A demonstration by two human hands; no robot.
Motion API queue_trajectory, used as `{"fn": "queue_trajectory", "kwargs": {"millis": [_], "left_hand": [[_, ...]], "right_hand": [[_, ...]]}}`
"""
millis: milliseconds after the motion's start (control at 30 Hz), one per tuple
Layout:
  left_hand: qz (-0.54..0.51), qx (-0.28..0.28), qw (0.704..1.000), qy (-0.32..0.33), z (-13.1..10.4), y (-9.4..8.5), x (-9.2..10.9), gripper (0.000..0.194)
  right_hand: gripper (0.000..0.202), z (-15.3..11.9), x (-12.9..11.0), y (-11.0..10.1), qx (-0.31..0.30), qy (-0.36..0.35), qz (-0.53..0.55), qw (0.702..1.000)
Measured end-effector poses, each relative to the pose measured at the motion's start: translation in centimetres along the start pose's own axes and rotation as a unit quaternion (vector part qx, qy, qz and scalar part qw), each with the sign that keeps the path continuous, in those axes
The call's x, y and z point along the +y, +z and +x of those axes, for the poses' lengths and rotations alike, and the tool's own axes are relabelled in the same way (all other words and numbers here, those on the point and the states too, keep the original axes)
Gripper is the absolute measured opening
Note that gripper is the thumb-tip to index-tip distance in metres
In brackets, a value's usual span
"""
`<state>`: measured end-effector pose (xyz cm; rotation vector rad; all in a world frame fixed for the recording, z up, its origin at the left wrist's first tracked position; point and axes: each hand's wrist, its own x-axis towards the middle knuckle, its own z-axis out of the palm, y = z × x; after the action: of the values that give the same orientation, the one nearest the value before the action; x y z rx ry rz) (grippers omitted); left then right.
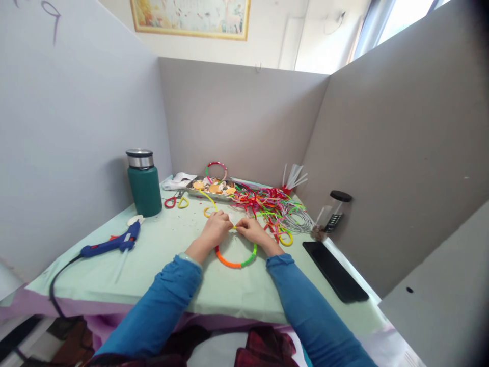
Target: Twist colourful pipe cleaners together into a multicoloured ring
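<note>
A ring wrapped in orange, green and red fuzzy strips [229, 264] lies on the pale green tablecloth [160, 270]. At its far side my left hand [217, 228] and my right hand [251, 230] almost meet, fingertips pinched on a yellow fuzzy strip [208, 197]. The strip's long free end rises past my left hand toward the tray. My fingers hide the top part of the ring.
A metal tray of round pieces [190, 190], scissors [176, 201] and a tangle of colourful strips [263, 200] lie behind. Left stand a green bottle [145, 191] and a blue glue gun [110, 245]; right are a black phone [334, 270] and a clear jar [335, 211].
</note>
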<state>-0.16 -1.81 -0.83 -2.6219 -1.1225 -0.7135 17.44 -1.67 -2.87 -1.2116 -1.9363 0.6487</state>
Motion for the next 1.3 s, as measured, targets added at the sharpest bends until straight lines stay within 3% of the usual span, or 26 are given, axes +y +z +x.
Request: {"fn": "queue_trajectory", "kwargs": {"millis": [400, 600, 733, 900, 1067, 1200, 1300], "left_hand": [[-0.044, 0.007, 0.999, -0.017, -0.1, -0.1, -0.2, 0.022], [-0.063, -0.02, 0.998, -0.008, -0.2, -0.2, -0.1, 0.019], [-0.154, -0.062, 0.985, -0.044, -0.2, -0.1, -0.3, 0.019], [-0.305, -0.107, 0.937, -0.13, -0.2, -0.7, -0.6, 0.02], [-0.465, -0.145, 0.851, -0.194, -0.1, -1.3, -1.0, 0.025], [-0.565, -0.15, 0.781, -0.219, -0.1, -1.7, -0.8, 0.033], [-0.593, -0.116, 0.767, -0.218, 0.0, -1.9, -0.3, 0.032]], "right_hand": [[0.01, -0.1, 0.0, -0.1, -0.009, -0.006, 0.011, 1.0], [0.01, -0.3, -0.2, -0.5, -0.058, -0.02, 0.03, 0.998], [0.01, -0.7, -0.9, -1.1, -0.103, -0.026, 0.055, 0.993], [0.015, -1.3, -2.1, -2.0, -0.145, 0.01, 0.117, 0.982], [0.02, -1.5, -2.2, -2.5, -0.185, -0.009, 0.181, 0.966], [0.022, -1.3, -2.1, -2.6, -0.162, -0.013, 0.25, 0.955], [0.022, -1.3, -2.4, -2.6, -0.124, -0.01, 0.286, 0.95]]}}
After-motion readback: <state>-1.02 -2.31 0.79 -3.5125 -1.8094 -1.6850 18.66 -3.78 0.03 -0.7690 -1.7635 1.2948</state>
